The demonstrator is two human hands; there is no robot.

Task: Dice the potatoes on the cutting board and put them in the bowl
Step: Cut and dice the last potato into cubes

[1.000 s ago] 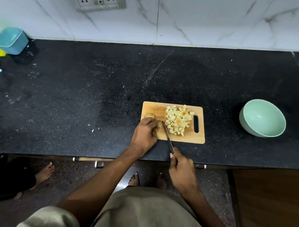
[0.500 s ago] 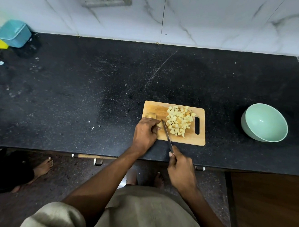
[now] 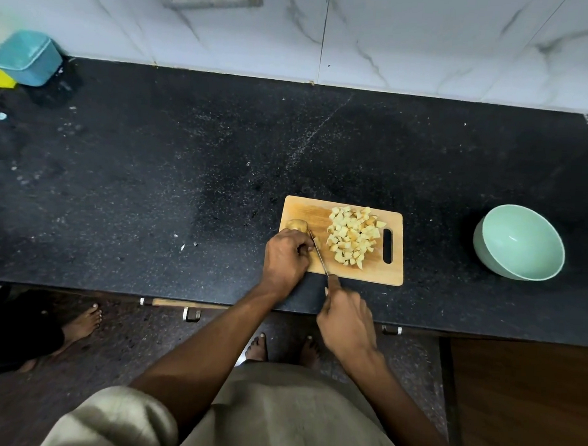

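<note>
Right hand (image 3: 345, 317) sits nearest, at the counter's front edge, fingers curled round the knife (image 3: 319, 256) handle, forefinger lying along the top. Knife long axis runs from that hand up and left across the board (image 3: 306, 211), tip away from the person, thin blade edge-down right beside the left hand's fingertips. Left hand (image 3: 286, 256) is clawed over a potato piece at the board's left end, knuckles up, fingers curled down onto it; most of that piece is hidden under the hand, so can't tell its shape. Just beyond the hand an uncut potato chunk (image 3: 296, 225), rounded and tan, lies at the board's left edge. Diced potato (image 3: 352, 237) is piled on the board's right half: pale yellow, rough irregular cubes, loose heap, next to the slot handle. Board is light wood, rectangular, rounded corners, long axis left-right, lying flat near the counter's front. Bowl (image 3: 493, 262) stands well to the right of the board, apart from it: mint green, smooth, round, nothing in it, looks tilted toward the camera, possibly lens distortion. Counter (image 3: 153, 183) is black speckled stone with a few pale scraps left of the board. Far left by the white marble-look wall: teal box (image 3: 28, 58), rounded corners.
</note>
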